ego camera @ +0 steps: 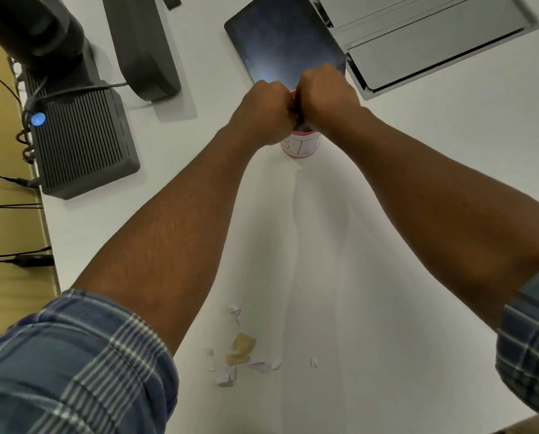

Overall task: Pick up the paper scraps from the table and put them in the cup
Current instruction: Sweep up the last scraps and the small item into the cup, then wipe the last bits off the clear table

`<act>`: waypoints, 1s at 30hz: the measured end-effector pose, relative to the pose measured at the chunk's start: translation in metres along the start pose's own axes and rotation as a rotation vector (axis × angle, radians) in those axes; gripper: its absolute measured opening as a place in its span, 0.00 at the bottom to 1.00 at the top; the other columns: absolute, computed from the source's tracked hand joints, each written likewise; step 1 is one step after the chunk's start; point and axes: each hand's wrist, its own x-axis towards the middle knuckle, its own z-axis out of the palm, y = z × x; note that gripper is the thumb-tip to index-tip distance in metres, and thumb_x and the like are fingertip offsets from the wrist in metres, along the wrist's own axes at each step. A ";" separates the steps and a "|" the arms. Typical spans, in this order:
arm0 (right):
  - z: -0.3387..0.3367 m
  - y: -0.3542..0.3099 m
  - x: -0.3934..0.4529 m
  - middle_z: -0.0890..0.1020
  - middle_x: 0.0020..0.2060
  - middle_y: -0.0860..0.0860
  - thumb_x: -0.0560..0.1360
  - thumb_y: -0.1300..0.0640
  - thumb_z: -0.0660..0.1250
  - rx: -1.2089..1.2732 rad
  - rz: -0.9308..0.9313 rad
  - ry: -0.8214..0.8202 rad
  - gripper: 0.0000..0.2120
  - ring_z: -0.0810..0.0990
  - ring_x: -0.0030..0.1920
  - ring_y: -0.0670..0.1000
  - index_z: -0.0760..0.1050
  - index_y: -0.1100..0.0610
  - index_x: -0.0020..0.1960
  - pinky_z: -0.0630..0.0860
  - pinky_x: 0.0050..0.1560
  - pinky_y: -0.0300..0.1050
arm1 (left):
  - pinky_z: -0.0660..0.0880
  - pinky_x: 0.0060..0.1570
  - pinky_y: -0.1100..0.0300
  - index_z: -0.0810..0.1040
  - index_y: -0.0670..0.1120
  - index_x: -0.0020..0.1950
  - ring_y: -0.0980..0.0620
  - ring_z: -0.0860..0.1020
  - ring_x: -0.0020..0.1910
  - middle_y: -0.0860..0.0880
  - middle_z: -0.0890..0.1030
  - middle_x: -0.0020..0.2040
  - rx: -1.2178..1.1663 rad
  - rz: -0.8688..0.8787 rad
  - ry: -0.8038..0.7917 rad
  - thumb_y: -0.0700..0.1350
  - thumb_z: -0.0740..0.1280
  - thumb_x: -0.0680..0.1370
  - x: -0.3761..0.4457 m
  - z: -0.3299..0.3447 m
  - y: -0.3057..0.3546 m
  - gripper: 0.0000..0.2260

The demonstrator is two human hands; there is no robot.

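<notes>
**Two fists meeting over the cup**

Both hands are crowding together above the cup (300, 146), knuckles toward the camera. The left hand (263, 115) and the right hand (324, 97) are pressing side by side with fingers curled under; whether either is pinching paper cannot be told, since the fingertips are hidden beneath the fists.

The cup is standing on the white table (403, 189), just in front of a dark tablet (280, 39). It is showing a white wall with a pink band at the base and a pink rim, and faint outlined letters are running across its side, too blurred to read. Most of its mouth is lying covered by the hands.

Paper scraps (241, 347) are lying well apart from the cup, near the table's close edge between the forearms: a couple of yellowish pieces in the middle, and pale lilac and white bits scattered around them. One tiny piece is sitting off to the right. Plaid sleeves (74, 355) are showing rolled at both forearms.
</notes>
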 end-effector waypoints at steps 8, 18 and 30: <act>0.017 0.011 -0.078 0.82 0.48 0.59 0.73 0.60 0.64 0.290 -0.189 0.463 0.10 0.80 0.46 0.59 0.81 0.59 0.51 0.78 0.47 0.50 | 0.69 0.53 0.73 0.84 0.44 0.51 0.56 0.80 0.47 0.48 0.85 0.50 -0.298 -0.147 0.405 0.38 0.63 0.74 -0.099 -0.008 -0.032 0.11; 0.148 -0.012 -0.252 0.80 0.57 0.56 0.76 0.61 0.64 0.450 -0.287 -0.007 0.14 0.79 0.56 0.57 0.77 0.59 0.61 0.73 0.57 0.46 | 0.68 0.67 0.57 0.76 0.44 0.64 0.47 0.75 0.64 0.45 0.77 0.65 -0.289 -0.285 0.001 0.39 0.62 0.76 -0.304 0.083 -0.057 0.17; 0.187 -0.069 -0.299 0.55 0.77 0.53 0.82 0.50 0.53 0.070 -0.672 -0.313 0.26 0.51 0.77 0.52 0.52 0.57 0.77 0.50 0.75 0.45 | 0.66 0.66 0.58 0.68 0.46 0.71 0.50 0.67 0.68 0.48 0.69 0.70 -0.122 -0.299 -0.097 0.51 0.60 0.79 -0.408 0.103 -0.031 0.21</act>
